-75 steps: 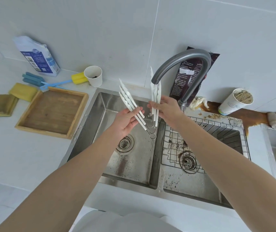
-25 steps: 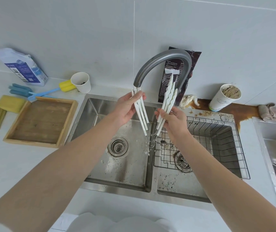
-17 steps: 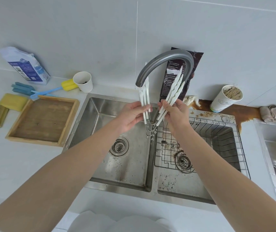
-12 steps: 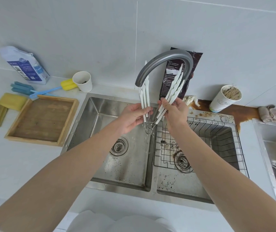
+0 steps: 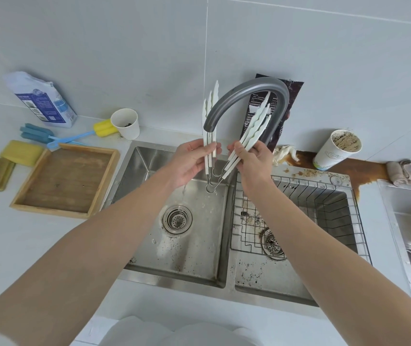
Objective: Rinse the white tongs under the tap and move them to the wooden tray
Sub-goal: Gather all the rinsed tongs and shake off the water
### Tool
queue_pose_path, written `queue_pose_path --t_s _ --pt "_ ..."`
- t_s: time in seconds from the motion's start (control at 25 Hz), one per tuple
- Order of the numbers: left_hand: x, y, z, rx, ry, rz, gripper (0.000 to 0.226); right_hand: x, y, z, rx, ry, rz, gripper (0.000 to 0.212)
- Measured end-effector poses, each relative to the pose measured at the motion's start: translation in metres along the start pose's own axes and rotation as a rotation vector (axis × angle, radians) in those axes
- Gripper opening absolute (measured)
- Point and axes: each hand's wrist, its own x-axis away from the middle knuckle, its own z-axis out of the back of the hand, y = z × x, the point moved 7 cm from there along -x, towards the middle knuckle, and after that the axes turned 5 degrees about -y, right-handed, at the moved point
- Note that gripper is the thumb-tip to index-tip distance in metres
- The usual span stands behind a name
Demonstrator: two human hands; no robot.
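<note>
I hold several white tongs (image 5: 254, 126) upright over the left sink basin, their wire loops hanging down and joined at the bottom. My left hand (image 5: 190, 162) grips the left bundle of arms, which stands just under the spout of the grey tap (image 5: 247, 92). My right hand (image 5: 252, 158) grips the right bundle, which fans up to the right behind the tap's neck. A thin stream of water falls below my left hand toward the drain. The wooden tray (image 5: 66, 179) lies on the counter left of the sink.
The double steel sink (image 5: 199, 258) has a wire rack (image 5: 324, 203) in its right basin. Sponges (image 5: 21, 152), a blue brush (image 5: 49, 137), a paper cup (image 5: 126, 123) and a blue-and-white bag (image 5: 41, 101) sit behind the tray. A dirty cup (image 5: 336, 149) and a cloth (image 5: 407, 172) lie right.
Both hands have risen a little and drawn closer to the spout since a second ago. The left bundle now stands straight up under the tap's mouth.
</note>
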Motion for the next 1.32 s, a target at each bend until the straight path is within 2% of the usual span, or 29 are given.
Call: queue_pose_path --t_s 0.12,0.4,0.52,0.84,1.04,1.12,1.24,1.32 --pt "0.004 -0.001 0.002 -0.012 0.027 0.003 0.023 0.003 0.007 0.001 -0.016 -0.028 -0.042 0.028" --pt "0.027 -0.034 0.012 0.002 0.027 0.061 0.046 0.015 0.027 0.007 0.104 -0.120 -0.084 0.024" --pt "0.034 -0.045 0.023 0.004 0.061 0.055 0.041 0.021 0.036 0.005 0.122 -0.156 -0.120 0.019" --pt "0.051 -0.070 0.047 0.027 0.148 0.011 0.028 0.033 0.051 0.004 0.206 -0.217 -0.265 0.028" --pt "0.062 -0.083 0.059 0.032 0.170 0.016 0.026 0.041 0.063 0.007 0.077 -0.269 -0.419 0.018" --pt "0.065 -0.087 0.063 0.036 0.182 0.029 0.027 0.040 0.068 0.014 -0.056 -0.235 -0.469 0.021" --pt "0.071 -0.089 0.069 0.040 0.201 0.034 0.025 0.031 0.072 0.032 -0.382 -0.069 -0.538 0.050" --pt "0.074 -0.089 0.072 0.050 0.212 0.029 0.024 0.021 0.069 0.044 -0.505 0.020 -0.533 0.059"
